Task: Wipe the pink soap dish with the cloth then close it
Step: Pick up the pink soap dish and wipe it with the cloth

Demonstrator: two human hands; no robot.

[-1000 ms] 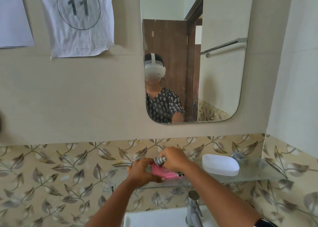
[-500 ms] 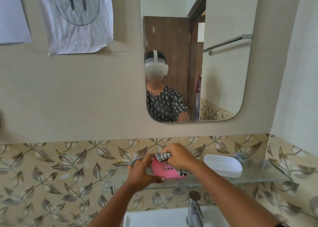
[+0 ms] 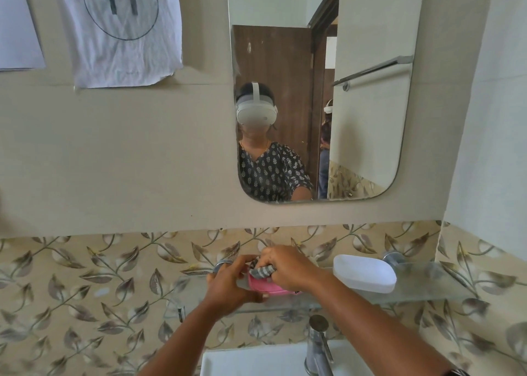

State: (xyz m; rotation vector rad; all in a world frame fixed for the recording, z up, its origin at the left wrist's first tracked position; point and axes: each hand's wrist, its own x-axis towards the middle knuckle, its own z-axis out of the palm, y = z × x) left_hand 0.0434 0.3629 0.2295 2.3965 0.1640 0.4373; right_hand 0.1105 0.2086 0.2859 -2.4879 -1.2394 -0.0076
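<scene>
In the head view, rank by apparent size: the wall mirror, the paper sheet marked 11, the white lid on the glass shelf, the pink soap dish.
1. Rounded wall mirror
2. Crumpled paper sheet marked 11
3. White oval plastic lid
4. Pink soap dish, though hands and the striped cloth hide much of it.

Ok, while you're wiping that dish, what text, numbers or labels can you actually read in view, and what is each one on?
"11", inside a hand-drawn circle, on the crumpled white sheet stuck to the wall left of the mirror.
The second paper at the far left shows no readable text.
No readable label on the pink soap dish, the white lid or the tap.
</scene>
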